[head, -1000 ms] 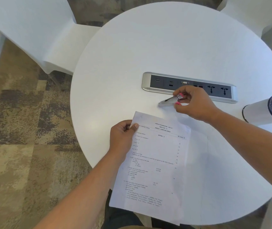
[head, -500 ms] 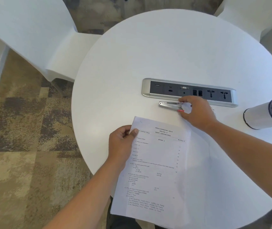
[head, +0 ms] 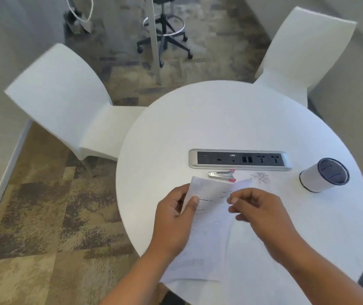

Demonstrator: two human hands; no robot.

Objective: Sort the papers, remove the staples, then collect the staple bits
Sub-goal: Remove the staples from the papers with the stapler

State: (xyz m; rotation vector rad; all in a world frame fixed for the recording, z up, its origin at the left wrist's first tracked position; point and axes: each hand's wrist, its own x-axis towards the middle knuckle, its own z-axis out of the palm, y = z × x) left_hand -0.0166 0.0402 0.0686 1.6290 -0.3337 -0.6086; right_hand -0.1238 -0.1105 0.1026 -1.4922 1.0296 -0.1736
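Head view: the left hand (head: 174, 216) grips the papers (head: 207, 234) at their upper left corner, thumb on top of the sheets and fingers curled underneath. The right hand (head: 257, 210) hovers over the same top edge with its fingers curled and the tips drawn together. Whether they pinch a sheet, a staple or nothing at all I cannot tell, as the frame is blurred there. The papers lie partly on the near side of the round white table (head: 220, 119) and partly lifted by the left hand, with their lower end hanging past the table's edge.

Just beyond the papers' top edge rests a small metal tool with pink ends, likely the staple remover (head: 222, 175), in nobody's grasp. To its right a loose little heap of staple bits (head: 261, 178) lies on the table, near a white cup (head: 323, 175) with a dark inside. Behind them runs a socket panel (head: 240, 159).

Judging from this, at least some staples are already out, since the bits are heaped there. The sheets look to be in the middle of being separated or checked, and the bits have yet to be collected, presumably into the cup
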